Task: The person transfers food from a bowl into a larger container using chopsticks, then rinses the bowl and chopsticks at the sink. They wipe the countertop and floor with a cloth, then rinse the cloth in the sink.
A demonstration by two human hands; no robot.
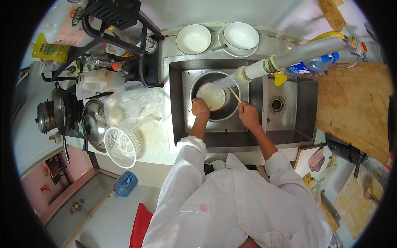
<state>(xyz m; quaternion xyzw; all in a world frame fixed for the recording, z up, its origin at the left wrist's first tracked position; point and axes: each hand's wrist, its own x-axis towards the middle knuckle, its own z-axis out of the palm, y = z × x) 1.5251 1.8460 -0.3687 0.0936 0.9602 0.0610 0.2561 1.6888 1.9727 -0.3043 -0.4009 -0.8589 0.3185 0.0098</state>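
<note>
Inside the large compartment of a stainless steel sink point(240, 136) stands a round metal basin point(231, 108). My left hand point(201, 107) grips the near left rim of a pale bowl with a red edge point(213, 96), tilted over the basin. Water point(226, 81) streams from the spray end of a faucet hose point(244, 75) onto the bowl's far right side. In my right hand point(248, 115) are light wooden chopsticks point(235, 95), their tips pointing up and left beside the bowl. Whether it is one stick or a pair is hard to tell.
White enamel bowls point(194, 39) stand behind the sink. A wooden cutting board point(350, 102) lies at the right. On the left are a white plastic colander point(113, 148), a plastic bag point(136, 102), a pot lid point(94, 121) and a black rack point(144, 55). A small sink drain point(277, 105) shows.
</note>
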